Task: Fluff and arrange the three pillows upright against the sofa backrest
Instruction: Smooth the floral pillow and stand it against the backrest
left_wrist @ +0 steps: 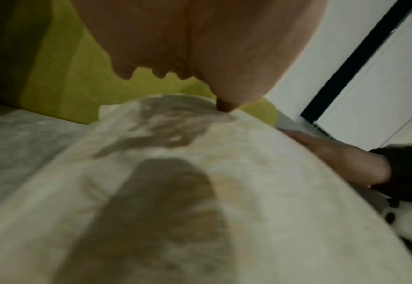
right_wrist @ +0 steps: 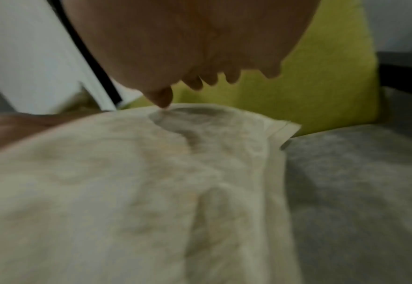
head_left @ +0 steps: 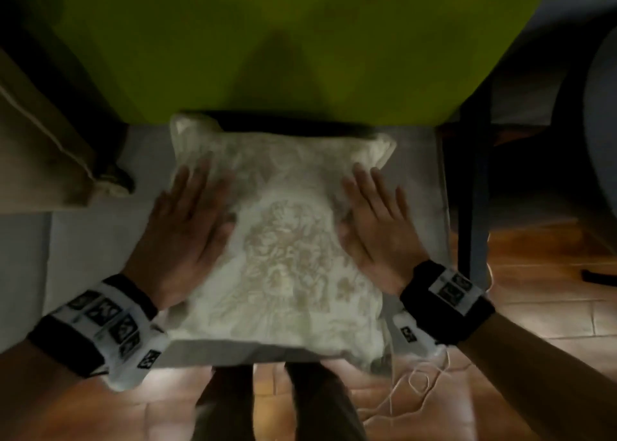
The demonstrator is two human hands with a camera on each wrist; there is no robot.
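Observation:
A cream pillow [head_left: 283, 250] with a pale floral print lies flat on the grey seat cushion [head_left: 86, 257], its far edge near the green backrest [head_left: 300, 40]. My left hand [head_left: 187, 227] lies flat on the pillow's left side with straight fingers. My right hand [head_left: 377, 220] lies flat on its right side the same way. In the left wrist view the pillow [left_wrist: 200, 192] bulges under my left hand [left_wrist: 200, 48], only the thumb tip meeting the cloth. The right wrist view shows my right hand [right_wrist: 200, 48] just above the pillow [right_wrist: 127, 192], thumb tip on it.
A beige cushion or armrest [head_left: 40, 147] sits at the left. A dark frame [head_left: 470, 190] borders the seat on the right, with wooden floor [head_left: 541, 290] beyond. My legs [head_left: 283, 404] stand at the seat's front edge. A thin white cord [head_left: 417, 384] lies on the floor.

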